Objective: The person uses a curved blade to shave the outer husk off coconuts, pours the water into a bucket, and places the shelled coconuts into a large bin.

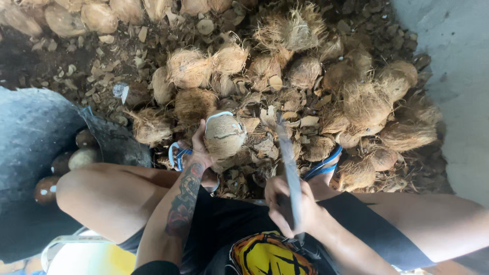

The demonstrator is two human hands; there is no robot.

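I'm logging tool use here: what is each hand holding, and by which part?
The left hand cups a partly husked coconut from its side and underside. The right hand holds a long knife by its handle.

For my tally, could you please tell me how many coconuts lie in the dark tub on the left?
4 show: one at the top, two side by side in the middle, one lowest. The tub wall may hide more.

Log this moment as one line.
left hand: holds coconut | right hand: grips knife | pile: ahead | tub: left
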